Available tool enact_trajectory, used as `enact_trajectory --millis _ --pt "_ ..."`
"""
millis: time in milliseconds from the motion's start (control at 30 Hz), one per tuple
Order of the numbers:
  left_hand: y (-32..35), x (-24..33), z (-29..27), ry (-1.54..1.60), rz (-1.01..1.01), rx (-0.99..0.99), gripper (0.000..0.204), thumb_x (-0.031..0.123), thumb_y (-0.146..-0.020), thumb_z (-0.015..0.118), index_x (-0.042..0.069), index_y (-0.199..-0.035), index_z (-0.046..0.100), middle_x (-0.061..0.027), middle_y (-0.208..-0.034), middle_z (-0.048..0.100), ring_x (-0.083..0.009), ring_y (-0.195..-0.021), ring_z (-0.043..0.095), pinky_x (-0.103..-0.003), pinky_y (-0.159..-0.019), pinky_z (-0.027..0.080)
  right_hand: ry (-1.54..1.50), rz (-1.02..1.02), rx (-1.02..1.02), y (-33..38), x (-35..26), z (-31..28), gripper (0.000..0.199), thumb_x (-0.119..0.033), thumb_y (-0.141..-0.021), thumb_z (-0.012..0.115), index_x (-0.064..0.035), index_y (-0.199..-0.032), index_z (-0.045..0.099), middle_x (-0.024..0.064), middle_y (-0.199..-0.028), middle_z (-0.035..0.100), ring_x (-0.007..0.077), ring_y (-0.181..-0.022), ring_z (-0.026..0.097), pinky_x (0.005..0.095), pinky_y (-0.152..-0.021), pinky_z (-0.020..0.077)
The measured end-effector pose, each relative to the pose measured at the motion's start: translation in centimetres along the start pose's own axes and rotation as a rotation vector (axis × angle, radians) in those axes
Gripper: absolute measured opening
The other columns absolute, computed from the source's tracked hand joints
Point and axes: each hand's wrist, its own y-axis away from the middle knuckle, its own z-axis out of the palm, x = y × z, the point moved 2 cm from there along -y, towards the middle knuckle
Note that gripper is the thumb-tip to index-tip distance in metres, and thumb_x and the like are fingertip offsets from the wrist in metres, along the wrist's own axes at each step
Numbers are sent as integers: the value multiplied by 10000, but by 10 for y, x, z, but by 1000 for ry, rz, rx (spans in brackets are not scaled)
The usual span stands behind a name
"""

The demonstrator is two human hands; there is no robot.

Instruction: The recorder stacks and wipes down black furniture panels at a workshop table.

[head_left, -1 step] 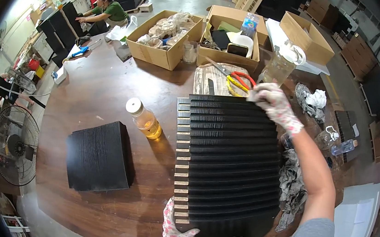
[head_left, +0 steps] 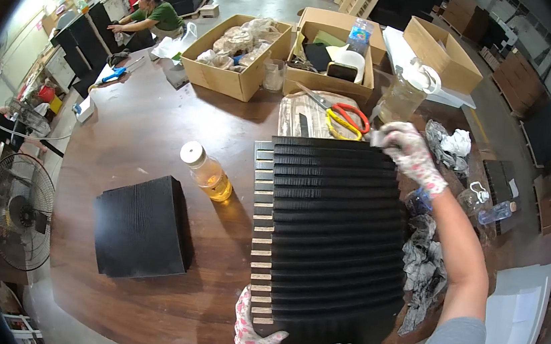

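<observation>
A stepped stack of black boards [head_left: 337, 225], with pale cut ends showing along its left side, lies in front of me. My left hand [head_left: 252, 334], in a floral glove, rests against the stack's near left corner, thumb stretched away from the fingers. At the far right corner is my right hand [head_left: 413, 156], gloved alike, its fingers closed around something small and greyish, mostly hidden. Just beyond the stack, scissors [head_left: 341, 120] with red and yellow handles lie on a worn pad [head_left: 297, 122]. Left of the stack stands a bottle of amber liquid [head_left: 207, 173].
Another black board stack [head_left: 143, 226] sits on the brown table [head_left: 130, 147] at left. Cardboard boxes [head_left: 231, 83] and a large clear jug [head_left: 405, 91] stand at the back. Crumpled grey cloth [head_left: 422, 275] lies at right. A co-worker [head_left: 161, 15] works farther off.
My right hand has moved a little to the right at the stack's far edge. The left hand stays at the near corner. The whole view has shifted slightly.
</observation>
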Motion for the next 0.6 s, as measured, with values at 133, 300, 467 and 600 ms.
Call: enact_trajectory --millis 133,300,467,600 --pt "1 -5 4 30 11 20 1154 402 -627 882 37 -1483 199 -218 -1453 289 -378 -1338 342 -466 -1100 319 151 206 -13 39 41 -37 218 -54 -680 763 -55 -860 641 92 -1086 639 283 -1066 590 385 -930 474" --pt "5 -15 6 18 25 29 1159 417 -625 881 28 -1480 202 -218 -1451 293 -371 -1335 354 -461 -1091 333 -18 -73 27 -19 -23 0 239 0 -668 759 -57 -857 624 79 -1071 639 280 -1070 589 376 -930 472" --pt "3 -13 5 -13 6 23 1173 411 -614 888 9 -1475 200 -214 -1446 297 -345 -1326 381 -442 -1076 361 13 -95 34 3 4 -8 210 -37 -678 769 -59 -837 633 72 -1054 646 293 -1028 596 374 -912 466" --pt "4 -7 3 64 -12 37 1183 400 -606 892 -7 -1472 195 -202 -1437 298 -329 -1335 369 -428 -1086 348 6 304 26 63 42 -45 191 5 -721 726 -55 -862 611 103 -1099 619 269 -1056 593 375 -952 469"
